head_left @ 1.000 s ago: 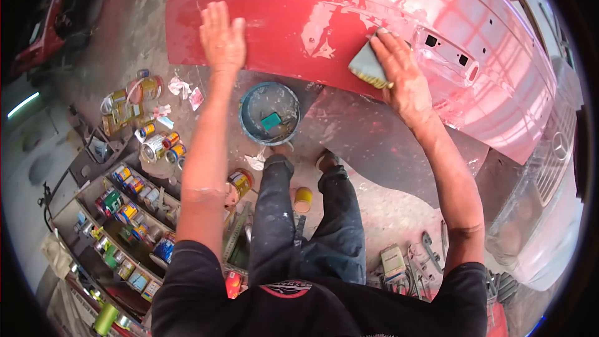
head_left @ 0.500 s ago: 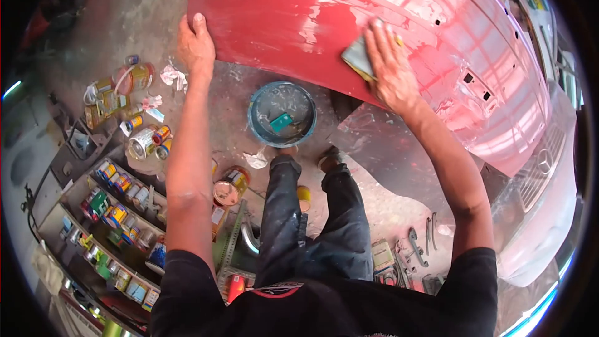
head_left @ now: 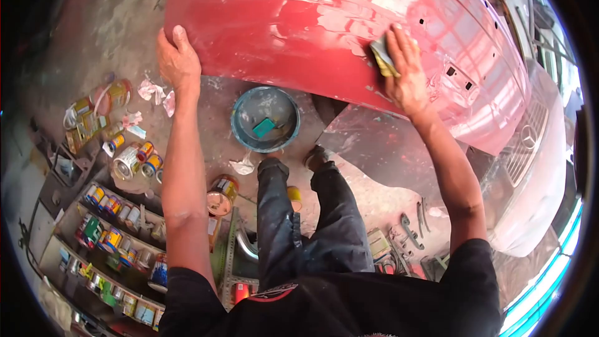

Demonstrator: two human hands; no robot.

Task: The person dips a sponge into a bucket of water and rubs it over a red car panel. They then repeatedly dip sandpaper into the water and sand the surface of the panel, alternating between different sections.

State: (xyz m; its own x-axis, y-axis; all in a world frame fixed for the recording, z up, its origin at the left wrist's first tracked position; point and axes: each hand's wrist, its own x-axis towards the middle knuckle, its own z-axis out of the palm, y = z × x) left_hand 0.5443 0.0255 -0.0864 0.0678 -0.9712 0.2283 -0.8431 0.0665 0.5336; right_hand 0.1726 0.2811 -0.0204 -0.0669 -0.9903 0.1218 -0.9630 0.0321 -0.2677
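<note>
A large red car body panel spans the top, wet and shiny in patches, with small square holes toward its right side. My left hand grips its left edge near the lower corner, thumb on the near side and the other fingers partly hidden. Pressed on the panel's lower middle is my right hand, closed over a grey-and-yellow sanding pad. Below the panel stands a round basin of murky water with a green block in it.
Paint cans and crumpled paper lie on the floor at left. A shelf rack holds several small cans. A car front with a grille stands at right. Metal tools lie near my legs.
My right hand and the pad have slid right and slightly down across the panel. The whole view has shifted, so the panel and basin appear further left. My left hand keeps its hold.
</note>
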